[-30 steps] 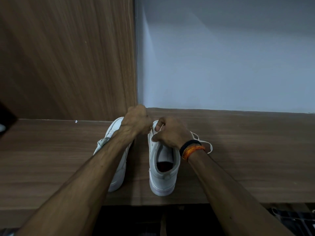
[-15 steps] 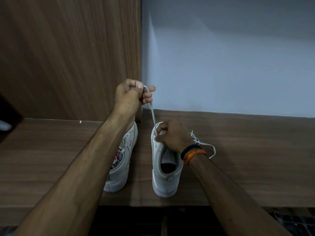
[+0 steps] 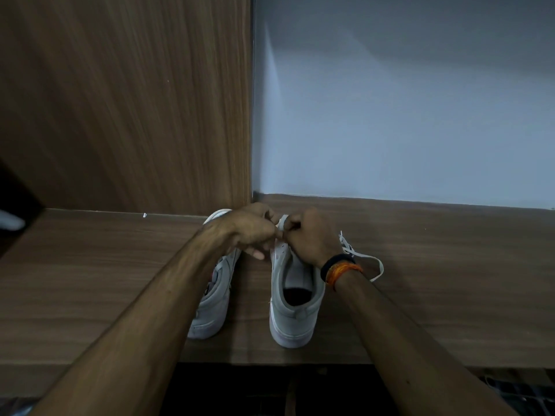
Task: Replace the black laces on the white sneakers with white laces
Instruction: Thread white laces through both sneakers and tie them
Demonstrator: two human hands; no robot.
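A white lace [image 3: 365, 261] trails in a loop off the right side of the right sneaker [image 3: 292, 295], which stands heel-near on the wooden tabletop [image 3: 450, 280]. The left sneaker [image 3: 214, 298] leans just beside it, partly hidden by the left forearm. Behind them rise a wood panel [image 3: 126, 100] and a pale wall [image 3: 405, 100]. Both hands meet over the right sneaker's front eyelets: the left hand [image 3: 250, 229] and the right hand [image 3: 310, 235] are curled, pinching the lace there.
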